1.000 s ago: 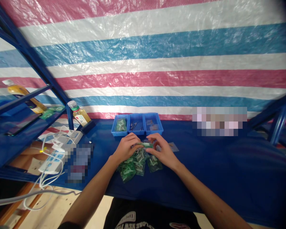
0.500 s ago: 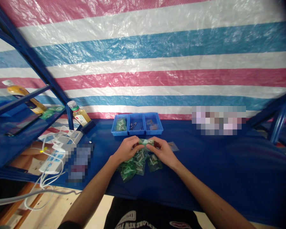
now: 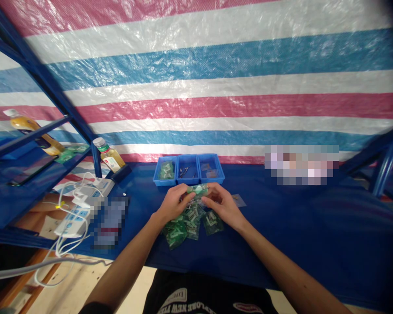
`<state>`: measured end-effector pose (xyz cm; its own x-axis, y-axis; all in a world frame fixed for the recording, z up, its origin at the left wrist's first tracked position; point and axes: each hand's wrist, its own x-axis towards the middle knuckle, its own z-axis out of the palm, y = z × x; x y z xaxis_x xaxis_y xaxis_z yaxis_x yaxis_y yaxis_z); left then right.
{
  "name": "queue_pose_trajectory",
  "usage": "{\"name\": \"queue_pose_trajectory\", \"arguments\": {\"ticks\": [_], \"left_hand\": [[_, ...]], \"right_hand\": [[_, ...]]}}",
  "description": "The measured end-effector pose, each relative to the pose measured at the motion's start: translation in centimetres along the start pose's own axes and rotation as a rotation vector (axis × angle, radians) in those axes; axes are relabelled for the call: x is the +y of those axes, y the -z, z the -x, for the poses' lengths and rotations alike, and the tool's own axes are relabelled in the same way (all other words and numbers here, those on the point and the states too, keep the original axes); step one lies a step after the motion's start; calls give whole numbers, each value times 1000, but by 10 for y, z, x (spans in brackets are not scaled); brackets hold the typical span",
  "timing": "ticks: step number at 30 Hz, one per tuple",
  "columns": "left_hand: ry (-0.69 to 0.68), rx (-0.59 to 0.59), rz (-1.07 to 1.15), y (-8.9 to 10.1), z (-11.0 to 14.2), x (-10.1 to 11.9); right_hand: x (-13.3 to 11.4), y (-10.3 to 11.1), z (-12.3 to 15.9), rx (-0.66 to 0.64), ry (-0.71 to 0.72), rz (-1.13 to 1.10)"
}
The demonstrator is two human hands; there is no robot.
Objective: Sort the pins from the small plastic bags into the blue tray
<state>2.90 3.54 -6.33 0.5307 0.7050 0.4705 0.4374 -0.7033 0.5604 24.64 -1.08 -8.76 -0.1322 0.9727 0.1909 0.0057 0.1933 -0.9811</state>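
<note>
A small green plastic bag (image 3: 198, 189) is stretched between my two hands, just in front of the blue bins. My left hand (image 3: 174, 202) grips its left end, thumb toward me. On the other end, my right hand (image 3: 223, 204) is closed with thumb and fingers. Below them lies a pile of green bags (image 3: 180, 226) with small pale pieces inside. One more green bag (image 3: 213, 222) rests at the right of the pile. A clear bag (image 3: 238, 200) lies flat beyond my right hand.
Three joined blue bins (image 3: 187, 170) hold green bags, thin dark metal pieces and clear bags. A drink bottle (image 3: 108, 155) and a white power strip (image 3: 77, 213) with tangled cables are at left. A blue frame post (image 3: 384, 168) stands at right.
Both hands have closed on the ends of the green bag, which has lifted slightly away from me and turned to show more of its face. The pile and bins stay put.
</note>
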Motion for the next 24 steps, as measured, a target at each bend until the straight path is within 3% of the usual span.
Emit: {"name": "queue_pose_trajectory", "arguments": {"ticks": [4, 7, 12, 15, 19, 21, 24], "left_hand": [[198, 411, 58, 4, -2, -9], [296, 512, 22, 16, -5, -24], [312, 498, -205, 38, -14, -54], [309, 413, -304, 43, -20, -68], [424, 275, -424, 43, -18, -79], [433, 279, -448, 44, -13, -80], [323, 355, -451, 48, -6, -71]], "right_hand": [[-4, 2, -1, 49, 22, -21], [-5, 3, -1, 28, 18, -10], [-4, 0, 1, -17, 0, -5], [-4, 0, 1, -20, -11, 2], [-4, 4, -1, 7, -15, 1], [-5, 6, -1, 33, 3, 49], [-5, 8, -1, 85, 45, 204]]}}
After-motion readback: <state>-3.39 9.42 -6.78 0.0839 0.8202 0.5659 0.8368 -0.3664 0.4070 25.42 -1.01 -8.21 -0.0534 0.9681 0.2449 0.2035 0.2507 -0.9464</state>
